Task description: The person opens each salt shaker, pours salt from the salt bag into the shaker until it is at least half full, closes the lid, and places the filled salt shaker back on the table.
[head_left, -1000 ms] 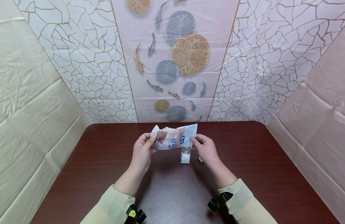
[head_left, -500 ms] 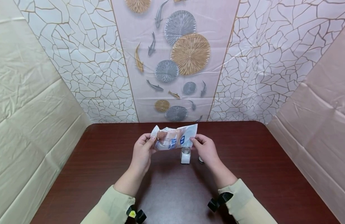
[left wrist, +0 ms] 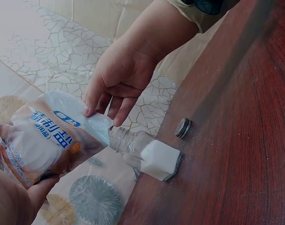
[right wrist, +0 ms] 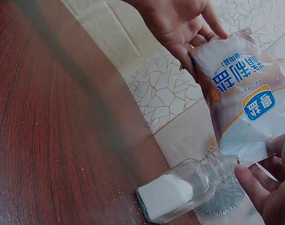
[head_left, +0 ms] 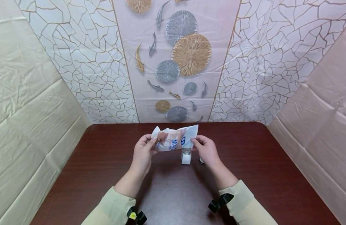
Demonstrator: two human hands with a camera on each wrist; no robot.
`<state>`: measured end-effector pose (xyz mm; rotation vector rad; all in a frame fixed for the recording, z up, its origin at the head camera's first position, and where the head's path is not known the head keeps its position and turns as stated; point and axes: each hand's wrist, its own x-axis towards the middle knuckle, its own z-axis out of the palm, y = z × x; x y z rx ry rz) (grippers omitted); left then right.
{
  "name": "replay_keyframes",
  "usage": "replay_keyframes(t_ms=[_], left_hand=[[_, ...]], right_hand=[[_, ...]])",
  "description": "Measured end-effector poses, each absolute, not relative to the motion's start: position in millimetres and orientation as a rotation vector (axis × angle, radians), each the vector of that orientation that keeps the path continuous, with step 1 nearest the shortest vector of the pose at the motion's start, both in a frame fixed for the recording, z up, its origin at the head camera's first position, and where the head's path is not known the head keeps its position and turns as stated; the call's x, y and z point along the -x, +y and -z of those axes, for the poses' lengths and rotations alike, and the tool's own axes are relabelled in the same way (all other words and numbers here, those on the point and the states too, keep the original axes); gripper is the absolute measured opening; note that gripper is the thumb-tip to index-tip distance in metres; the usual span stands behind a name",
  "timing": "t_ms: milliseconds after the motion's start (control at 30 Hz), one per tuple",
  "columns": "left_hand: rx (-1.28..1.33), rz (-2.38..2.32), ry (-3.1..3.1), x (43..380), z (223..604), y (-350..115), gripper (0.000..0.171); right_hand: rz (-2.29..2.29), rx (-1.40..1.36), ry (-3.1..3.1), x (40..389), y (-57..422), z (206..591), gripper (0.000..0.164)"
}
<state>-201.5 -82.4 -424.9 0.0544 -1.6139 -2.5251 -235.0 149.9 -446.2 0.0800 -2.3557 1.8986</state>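
Observation:
A plastic bag of salt [head_left: 173,139] with blue lettering is held in the air between both hands, its corner at the mouth of a glass jar. My left hand [head_left: 142,153] grips the bag's left, bulging end, thumb in front. At the other end, my right hand [head_left: 206,150] pinches the bag's edge by the corner. The square clear jar [left wrist: 156,157] stands uncapped on the table, with white salt [right wrist: 165,194] in its lower part. Whether salt is flowing cannot be made out. A round dark-rimmed lid [left wrist: 183,128] lies right of the jar, partly hidden by my right hand in the head view.
The dark reddish-brown wooden table [head_left: 105,175] carries scattered fine white grains near the jar, seen in both wrist views. Patterned cloth [head_left: 175,62] hangs behind the table's far edge. Beige cloth walls [head_left: 35,125] rise on both sides.
Almost nothing differs. Both hands keep the bag at the jar's mouth in the same pose, and the jar and lid stay where they were.

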Motion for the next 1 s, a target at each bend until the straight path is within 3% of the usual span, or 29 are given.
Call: replay_keyframes(t_ms=[1000], left_hand=[[-0.032,2.546,-1.586,201.6,425.3,-82.2,0.007]], right_hand=[[-1.905,-0.084,-2.345,235.7,149.9,445.6,0.02]])
